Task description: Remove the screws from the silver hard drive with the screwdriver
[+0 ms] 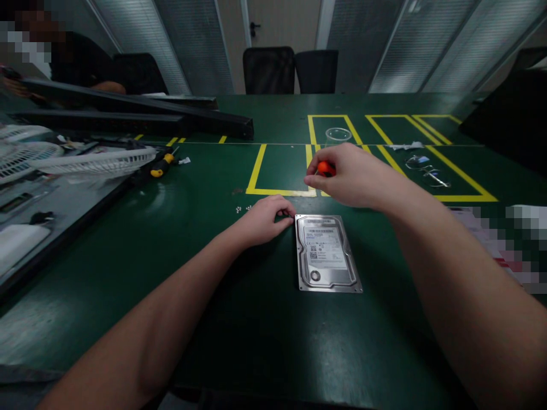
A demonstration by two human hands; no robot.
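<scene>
A silver hard drive point(327, 250) with a white label lies flat on the green table, label side up. My left hand point(271, 219) rests at its far left corner. The fingers there are curled together at the drive's edge, and whatever is between them is hidden. Above the drive's far end, my right hand point(350, 173) is closed around a screwdriver with an orange and black handle point(326, 169); most of the tool is covered by the fingers. Several tiny screws point(239, 209) lie on the table just beyond my left hand.
A yellow-and-black screwdriver point(162, 165) lies at left, beside a grey panel point(85, 208) bearing white grilles point(98, 161). Long black bars point(141, 108) lie behind, near another person point(85, 62). Glasses point(428, 172) and a clear round lid point(338, 135) sit among yellow tape outlines.
</scene>
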